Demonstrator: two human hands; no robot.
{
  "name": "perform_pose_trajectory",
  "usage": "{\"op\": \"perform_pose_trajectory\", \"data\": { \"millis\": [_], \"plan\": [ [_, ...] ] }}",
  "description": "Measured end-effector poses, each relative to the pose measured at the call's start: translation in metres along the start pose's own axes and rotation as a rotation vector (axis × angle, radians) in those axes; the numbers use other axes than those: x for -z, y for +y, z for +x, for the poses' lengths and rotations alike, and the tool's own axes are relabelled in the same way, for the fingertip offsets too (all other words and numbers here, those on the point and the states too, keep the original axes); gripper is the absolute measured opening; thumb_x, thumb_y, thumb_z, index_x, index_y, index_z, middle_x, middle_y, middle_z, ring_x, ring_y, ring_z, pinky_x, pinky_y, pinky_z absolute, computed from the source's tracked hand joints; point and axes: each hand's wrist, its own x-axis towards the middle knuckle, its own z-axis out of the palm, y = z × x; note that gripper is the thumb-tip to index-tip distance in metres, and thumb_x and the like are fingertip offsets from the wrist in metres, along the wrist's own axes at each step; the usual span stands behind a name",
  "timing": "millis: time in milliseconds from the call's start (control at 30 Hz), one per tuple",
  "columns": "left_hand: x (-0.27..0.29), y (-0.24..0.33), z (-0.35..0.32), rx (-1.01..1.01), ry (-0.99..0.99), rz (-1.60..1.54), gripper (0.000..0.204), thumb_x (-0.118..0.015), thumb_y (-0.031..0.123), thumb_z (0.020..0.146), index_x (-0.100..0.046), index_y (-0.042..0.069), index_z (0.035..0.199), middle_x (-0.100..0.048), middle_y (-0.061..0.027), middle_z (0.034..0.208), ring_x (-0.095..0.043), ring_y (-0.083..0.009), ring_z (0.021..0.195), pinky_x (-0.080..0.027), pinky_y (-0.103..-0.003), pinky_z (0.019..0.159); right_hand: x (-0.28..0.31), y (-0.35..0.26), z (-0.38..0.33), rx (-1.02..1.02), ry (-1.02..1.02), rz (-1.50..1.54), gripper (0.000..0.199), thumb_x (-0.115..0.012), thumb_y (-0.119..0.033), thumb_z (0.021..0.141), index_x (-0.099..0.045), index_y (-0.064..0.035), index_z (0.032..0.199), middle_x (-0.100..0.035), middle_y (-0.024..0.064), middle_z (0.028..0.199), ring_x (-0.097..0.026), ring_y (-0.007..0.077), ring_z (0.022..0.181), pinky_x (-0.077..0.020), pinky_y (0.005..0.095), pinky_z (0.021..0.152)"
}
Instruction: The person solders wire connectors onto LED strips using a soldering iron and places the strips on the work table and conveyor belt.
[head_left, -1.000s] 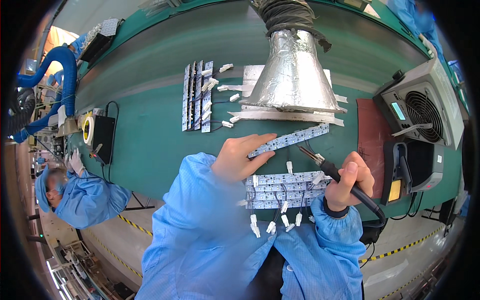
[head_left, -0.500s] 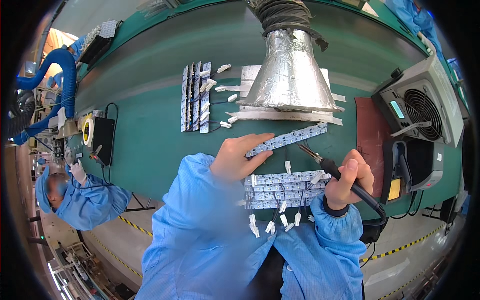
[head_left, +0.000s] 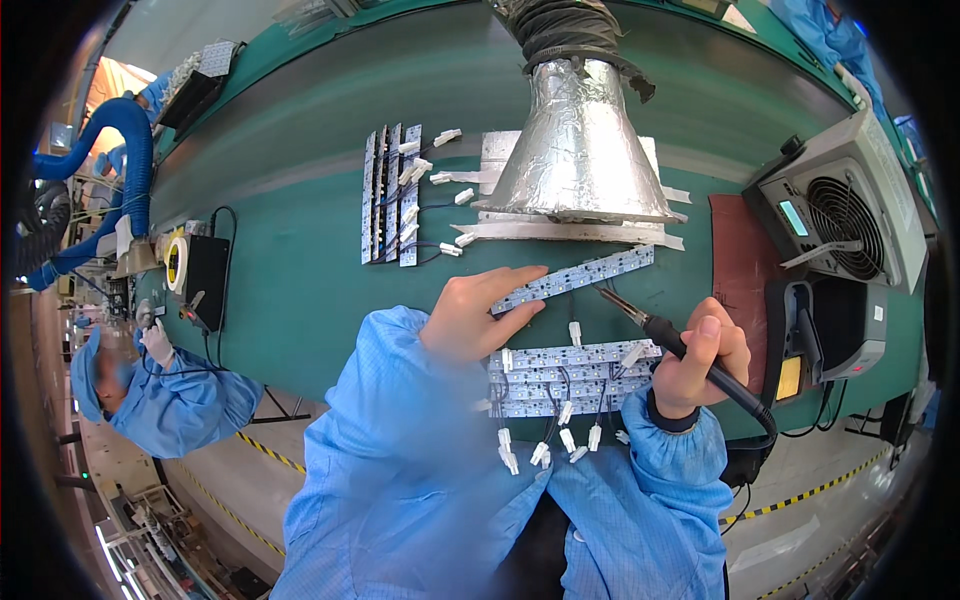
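Note:
My left hand [head_left: 482,310] grips the left end of an LED strip board [head_left: 585,276] between thumb and fingers. The board slants up to the right across the green mat. In my right hand [head_left: 706,358] is a soldering iron [head_left: 655,328], held like a pen, its tip pointing up-left just below the board's right half. From the board's lower side a short dark lead runs to a white connector [head_left: 575,333]. Several more LED boards [head_left: 570,380] lie side by side just in front of me, with white plugs hanging toward my lap.
A foil-covered fume hood [head_left: 585,150] stands at the back middle over a pale board. More LED boards [head_left: 392,195] lie at the back left. At right are a fan unit [head_left: 845,215] and a soldering iron stand [head_left: 825,330]. A co-worker [head_left: 160,390] sits at far left.
My right hand and the soldering iron have shifted very slightly. My left hand and the board look unmoved. The co-worker's hand at left has moved a little.

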Motion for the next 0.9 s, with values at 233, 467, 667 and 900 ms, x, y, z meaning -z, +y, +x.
{"op": "perform_pose_trajectory", "data": {
  "millis": [233,467,667,900],
  "plan": [
    [0.0,0.001,0.0,-0.01,0.007,0.003,0.037,-0.078,0.006,0.082,-0.069,-0.003,0.116,-0.072,-0.0218,0.104,-0.072,-0.0329,0.088,-0.056,-0.035,0.078,0.0,0.001,0.0,0.003,-0.014,-0.008,0.031,-0.056,-0.008,0.09,-0.039,-0.0049,0.064,-0.041,0.0058,0.048,-0.035,0.0118,0.041,-0.0228,0.0282,0.04],
    [0.001,0.001,-0.001,0.002,-0.007,0.011,0.037,-0.078,0.006,0.082,-0.069,-0.003,0.116,-0.072,-0.0218,0.103,-0.072,-0.0332,0.087,-0.056,-0.035,0.077,0.003,-0.002,0.0,0.008,-0.066,-0.049,0.034,-0.057,-0.009,0.09,-0.039,-0.0034,0.061,-0.044,0.0073,0.054,-0.036,0.0108,0.048,-0.0232,0.0282,0.045],
    [0.001,0.001,0.0,-0.014,-0.002,0.021,0.036,-0.078,0.006,0.082,-0.069,-0.003,0.116,-0.072,-0.0218,0.102,-0.072,-0.0333,0.085,-0.056,-0.035,0.076,0.002,0.004,0.005,0.103,-0.059,-0.125,0.034,-0.057,-0.002,0.087,-0.035,-0.0045,0.061,-0.036,0.0053,0.051,-0.032,0.0137,0.043,-0.0217,0.0305,0.042],
    [0.001,0.0,-0.001,0.006,-0.018,0.034,0.036,-0.078,0.006,0.082,-0.069,-0.003,0.116,-0.072,-0.0218,0.103,-0.072,-0.0333,0.086,-0.056,-0.036,0.076,0.002,0.008,0.002,0.096,-0.065,-0.108,0.034,-0.058,-0.002,0.086,-0.035,-0.0051,0.06,-0.034,0.0047,0.051,-0.03,0.0136,0.044,-0.0195,0.0304,0.043]
  ]
}}
